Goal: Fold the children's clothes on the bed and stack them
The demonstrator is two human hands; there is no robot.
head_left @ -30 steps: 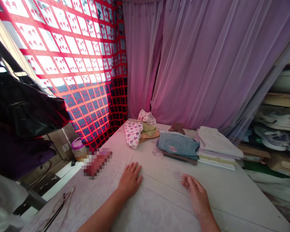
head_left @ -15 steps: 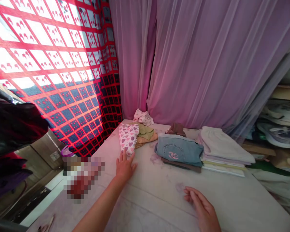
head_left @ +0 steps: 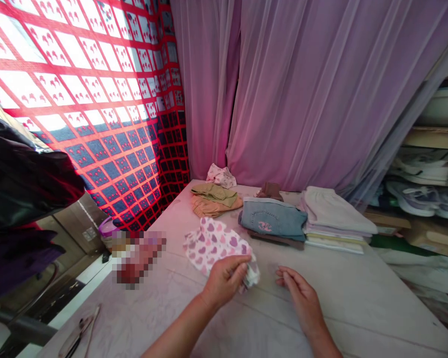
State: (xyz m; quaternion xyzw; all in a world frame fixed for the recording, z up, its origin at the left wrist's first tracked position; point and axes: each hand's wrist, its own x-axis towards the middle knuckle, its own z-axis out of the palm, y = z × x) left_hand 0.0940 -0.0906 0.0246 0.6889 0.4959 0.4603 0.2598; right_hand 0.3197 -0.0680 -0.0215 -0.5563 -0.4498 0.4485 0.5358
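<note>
My left hand point(head_left: 229, 278) grips the right-hand edge of a white cloth piece point(head_left: 216, 246) printed with pink and purple hearts. The cloth hangs loosely over the table; its exact kind I cannot make out. To its right, my right hand point(head_left: 298, 291) is loosely closed above the tabletop, apart from the cloth, with nothing visible in it. Behind the cloth lie an olive garment point(head_left: 216, 194) and an orange-tan garment point(head_left: 211, 208). A folded blue denim garment point(head_left: 272, 219) rests on brown cloth, right of these.
Folded pale clothes point(head_left: 332, 214) form a stack at the right. A crumpled pink-white cloth point(head_left: 221, 175) lies by the purple curtain point(head_left: 302, 99). Glasses point(head_left: 78, 335) sit at the table's left edge. Shoes point(head_left: 414, 196) fill a shelf on the right. One patch at left is pixelated.
My left hand has taken hold of the heart-print cloth and drawn it toward me and to the right, off the olive and orange-tan garments. My right hand has barely moved.
</note>
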